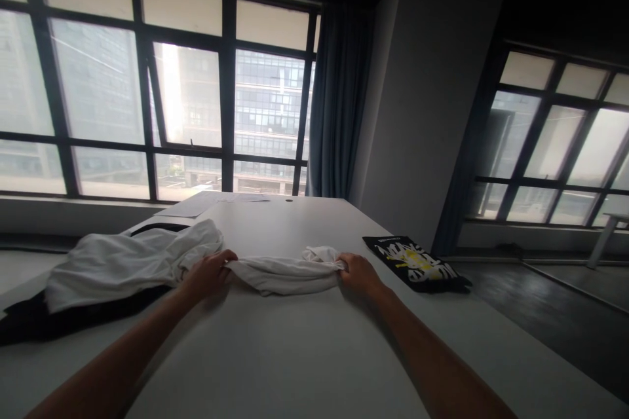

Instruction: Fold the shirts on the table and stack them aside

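A white garment (289, 275) lies bunched in a loose band across the white table (275, 353). My left hand (209, 273) pinches its left end, and my right hand (358, 272) grips the right end, with a small fold rising beside it. Just left of my left hand is a heap of white fabric (118, 262) on top of black cloth (93, 314). Whether that heap is joined to the piece between my hands, I cannot tell. To the right of my right hand sits a folded black T-shirt (417, 265) with a white and yellow print.
Sheets of paper (184, 208) lie at the table's far left, and a round cable hole (289, 200) is near its far edge. Beyond stand windows, a blue curtain (337, 105) and a wide pillar (422, 91). The table's right edge drops to a grey floor (531, 304).
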Demonstrator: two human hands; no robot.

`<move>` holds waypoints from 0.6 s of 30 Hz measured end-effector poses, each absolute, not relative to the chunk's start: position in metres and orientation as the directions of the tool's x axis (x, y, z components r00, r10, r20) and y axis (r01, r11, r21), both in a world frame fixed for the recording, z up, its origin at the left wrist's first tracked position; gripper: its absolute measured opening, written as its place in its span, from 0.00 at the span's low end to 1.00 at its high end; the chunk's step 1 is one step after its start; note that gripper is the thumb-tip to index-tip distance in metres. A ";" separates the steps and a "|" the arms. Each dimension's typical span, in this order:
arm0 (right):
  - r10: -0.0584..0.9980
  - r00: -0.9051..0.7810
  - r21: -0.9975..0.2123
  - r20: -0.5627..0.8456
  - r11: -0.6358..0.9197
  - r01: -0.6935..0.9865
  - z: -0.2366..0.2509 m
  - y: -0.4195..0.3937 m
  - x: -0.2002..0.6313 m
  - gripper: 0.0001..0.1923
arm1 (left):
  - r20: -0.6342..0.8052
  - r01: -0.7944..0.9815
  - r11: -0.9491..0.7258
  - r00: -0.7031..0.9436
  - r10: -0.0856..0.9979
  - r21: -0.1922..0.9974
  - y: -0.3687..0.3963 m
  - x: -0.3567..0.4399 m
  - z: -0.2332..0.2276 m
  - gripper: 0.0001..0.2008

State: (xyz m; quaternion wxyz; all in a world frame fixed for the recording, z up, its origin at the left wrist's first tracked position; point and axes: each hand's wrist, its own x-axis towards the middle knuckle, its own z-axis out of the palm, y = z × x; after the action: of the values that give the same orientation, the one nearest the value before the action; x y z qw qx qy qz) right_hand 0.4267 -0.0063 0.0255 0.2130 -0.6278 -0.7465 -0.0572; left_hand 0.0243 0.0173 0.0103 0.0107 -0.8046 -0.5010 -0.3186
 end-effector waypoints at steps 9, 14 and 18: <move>0.761 -0.378 -0.194 0.527 0.541 0.819 0.026 -0.033 0.354 0.24 | 0.327 0.476 -0.368 0.170 0.930 0.799 0.005 0.047 0.032 0.21; 0.825 -0.502 -0.056 0.261 0.532 0.845 0.018 -0.028 0.302 0.20 | 0.055 0.288 -0.198 0.439 0.897 0.937 -0.012 0.021 0.057 0.22; 0.814 -0.572 -0.258 0.097 0.576 0.776 0.056 -0.008 0.283 0.09 | 0.160 -0.041 -0.155 0.278 0.947 0.987 -0.006 -0.021 0.071 0.28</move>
State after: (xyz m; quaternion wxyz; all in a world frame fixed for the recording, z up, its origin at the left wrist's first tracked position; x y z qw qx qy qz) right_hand 0.2831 -0.0075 0.0559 0.1029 -0.4508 -0.8817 0.0936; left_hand -0.0213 -0.0059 0.0713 -0.5289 -0.5994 -0.3779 -0.4671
